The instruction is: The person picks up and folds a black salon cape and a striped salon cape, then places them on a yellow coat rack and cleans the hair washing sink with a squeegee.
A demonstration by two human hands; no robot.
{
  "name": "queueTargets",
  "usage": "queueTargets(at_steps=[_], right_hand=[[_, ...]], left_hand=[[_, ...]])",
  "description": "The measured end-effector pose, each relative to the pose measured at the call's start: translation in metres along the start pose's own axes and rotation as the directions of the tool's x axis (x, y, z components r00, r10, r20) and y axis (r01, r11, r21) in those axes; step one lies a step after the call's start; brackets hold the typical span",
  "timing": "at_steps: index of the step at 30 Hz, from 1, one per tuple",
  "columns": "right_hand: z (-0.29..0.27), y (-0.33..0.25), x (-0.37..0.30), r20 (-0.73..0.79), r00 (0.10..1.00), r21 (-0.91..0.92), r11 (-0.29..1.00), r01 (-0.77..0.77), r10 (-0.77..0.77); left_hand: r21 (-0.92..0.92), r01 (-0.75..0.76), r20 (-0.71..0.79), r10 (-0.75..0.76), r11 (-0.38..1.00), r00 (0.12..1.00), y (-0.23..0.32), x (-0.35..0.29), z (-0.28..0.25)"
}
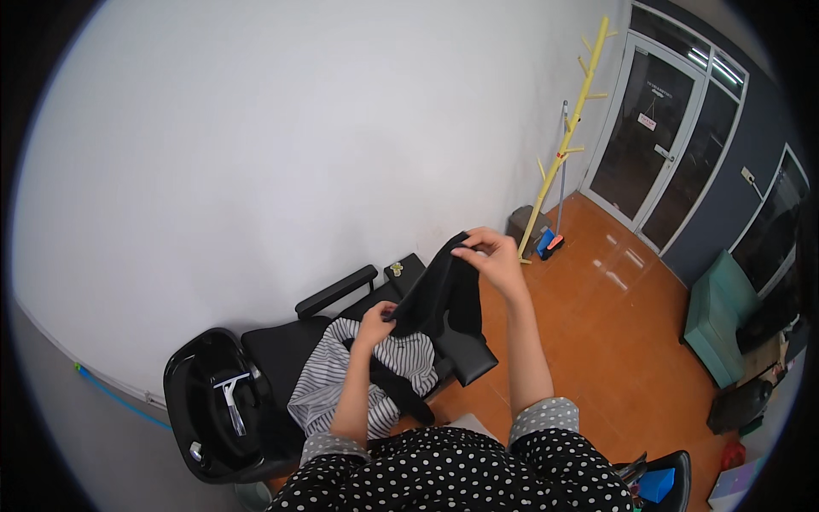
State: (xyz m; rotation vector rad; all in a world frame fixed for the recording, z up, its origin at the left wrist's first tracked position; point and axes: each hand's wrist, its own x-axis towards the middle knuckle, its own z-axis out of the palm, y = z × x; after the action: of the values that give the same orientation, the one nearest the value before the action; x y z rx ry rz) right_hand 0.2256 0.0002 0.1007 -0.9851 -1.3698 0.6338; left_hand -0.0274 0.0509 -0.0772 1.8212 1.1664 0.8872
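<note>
A piece of black cloth [439, 294] hangs stretched between my two hands above the black salon wash chair [277, 346]. My left hand [375, 326] pinches its lower left edge. Higher up and to the right, my right hand [493, 258] grips a top corner between thumb and fingers. Beneath my left forearm, a black-and-white striped garment [328, 375] lies crumpled over the seat. Across it is a strip of dark fabric [401, 392]; I cannot tell whether this joins the cloth I hold.
Left of the seat is a black wash basin [177, 401] holding a white T-shaped tool [232, 401]. A padded armrest [335, 291] runs along the wall side. Farther off stand a yellow coat stand [570, 132], a bin [522, 222], a glass door [640, 128] and a green sofa [712, 337].
</note>
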Motion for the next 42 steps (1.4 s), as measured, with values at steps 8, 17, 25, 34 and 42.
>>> queueTargets(at_steps=[8, 17, 25, 34, 42], right_hand=[[-0.066, 0.041, 0.006, -0.199, 0.951, -0.103, 0.960, -0.259, 0.235], [-0.071, 0.045, 0.002, -0.254, 0.951, -0.077, 0.976, -0.202, 0.177], [-0.096, 0.014, 0.012, -0.265, 0.961, -0.479, 0.876, -0.063, -0.076], [-0.070, -0.013, 0.037, 0.134, 0.991, -0.414, 0.909, 0.056, 0.000], [-0.058, -0.025, 0.046, 0.054, 0.998, -0.321, 0.947, 0.030, -0.013]], left_hand=[[-0.476, 0.135, 0.358, 0.052, 0.869, 0.932, 0.053, 0.023, -0.099], [-0.115, -0.049, 0.414, 0.092, 0.992, 0.906, 0.106, 0.055, -0.132], [0.361, -0.231, 0.497, 0.023, 0.904, 0.867, 0.068, 0.081, -0.138], [0.069, -0.564, 0.432, 0.484, 0.823, 0.761, 0.149, 0.090, -0.027], [0.000, -0.423, 0.532, 0.359, 0.906, 0.767, 0.148, 0.077, 0.009]])
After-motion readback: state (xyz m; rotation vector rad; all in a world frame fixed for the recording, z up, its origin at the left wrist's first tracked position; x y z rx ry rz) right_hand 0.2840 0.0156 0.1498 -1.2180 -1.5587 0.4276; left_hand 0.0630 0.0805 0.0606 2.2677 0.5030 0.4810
